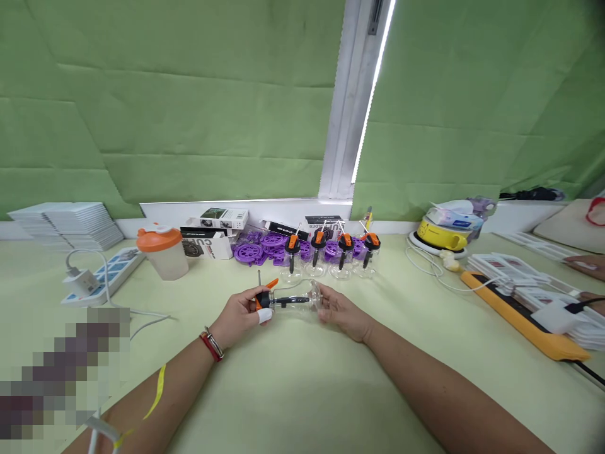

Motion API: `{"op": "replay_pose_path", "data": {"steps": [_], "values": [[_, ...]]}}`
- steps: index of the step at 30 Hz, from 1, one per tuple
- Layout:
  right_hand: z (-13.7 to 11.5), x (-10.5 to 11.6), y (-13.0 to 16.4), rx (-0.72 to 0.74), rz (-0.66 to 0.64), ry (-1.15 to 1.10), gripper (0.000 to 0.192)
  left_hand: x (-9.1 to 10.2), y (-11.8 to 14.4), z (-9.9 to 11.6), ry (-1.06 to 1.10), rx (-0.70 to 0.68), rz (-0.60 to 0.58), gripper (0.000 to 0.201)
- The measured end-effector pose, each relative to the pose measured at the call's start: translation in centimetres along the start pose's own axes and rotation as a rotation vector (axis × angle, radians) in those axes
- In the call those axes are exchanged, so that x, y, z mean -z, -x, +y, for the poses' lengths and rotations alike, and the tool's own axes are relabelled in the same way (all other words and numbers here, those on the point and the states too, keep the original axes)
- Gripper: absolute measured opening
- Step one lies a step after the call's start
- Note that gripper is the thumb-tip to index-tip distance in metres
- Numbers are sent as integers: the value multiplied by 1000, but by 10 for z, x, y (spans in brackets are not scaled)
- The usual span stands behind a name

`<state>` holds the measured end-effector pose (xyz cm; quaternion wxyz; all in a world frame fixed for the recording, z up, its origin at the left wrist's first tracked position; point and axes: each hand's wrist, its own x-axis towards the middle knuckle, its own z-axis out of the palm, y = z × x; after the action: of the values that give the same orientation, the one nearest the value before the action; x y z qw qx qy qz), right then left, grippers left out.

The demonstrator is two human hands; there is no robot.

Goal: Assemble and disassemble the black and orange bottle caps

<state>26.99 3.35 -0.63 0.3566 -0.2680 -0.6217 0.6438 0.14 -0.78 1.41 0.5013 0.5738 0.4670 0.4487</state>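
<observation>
A clear bottle (295, 296) with a black-and-orange top lies on its side between my two hands, a dark tube running along its inside. My left hand (242, 316) is closed round the top end; white tape covers one fingertip. At the wide clear base, my right hand (346, 314) holds the other end, its fingers curled partly behind it. Just beyond stand several similar bottles in a row, among them an upright bottle (292, 252) with an orange-and-black top and a thin stem.
Purple plastic wheel-like parts (250, 249) and printed boxes (208, 243) lie behind. To the left are a shaker cup (163, 252) and a power strip (106, 277). An orange-edged power strip (524, 318), a yellow pot (439, 236) and another person's hand (588, 266) are at right.
</observation>
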Motion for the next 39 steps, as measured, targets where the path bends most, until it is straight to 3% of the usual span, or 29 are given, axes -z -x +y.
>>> {"op": "replay_pose_path", "data": {"steps": [2, 10, 16, 24, 31, 39], "values": [[1, 1, 0, -11, 18, -6, 83, 1, -1, -2, -7, -2, 0, 58], [11, 3, -5, 15, 28, 34, 63, 1, -1, -3, -23, -33, -13, 55], [1, 1, -1, 23, 4, -10, 85, 2, -1, -1, -31, -35, -6, 56], [12, 3, -5, 20, 54, 60, 63, 0, 0, -3, -29, -23, -31, 57], [5, 2, 0, 68, 18, 81, 88, 2, -2, -6, -34, -28, -16, 60], [7, 1, -4, -11, 64, 36, 60, -1, 0, -3, -23, -24, -31, 57]]}}
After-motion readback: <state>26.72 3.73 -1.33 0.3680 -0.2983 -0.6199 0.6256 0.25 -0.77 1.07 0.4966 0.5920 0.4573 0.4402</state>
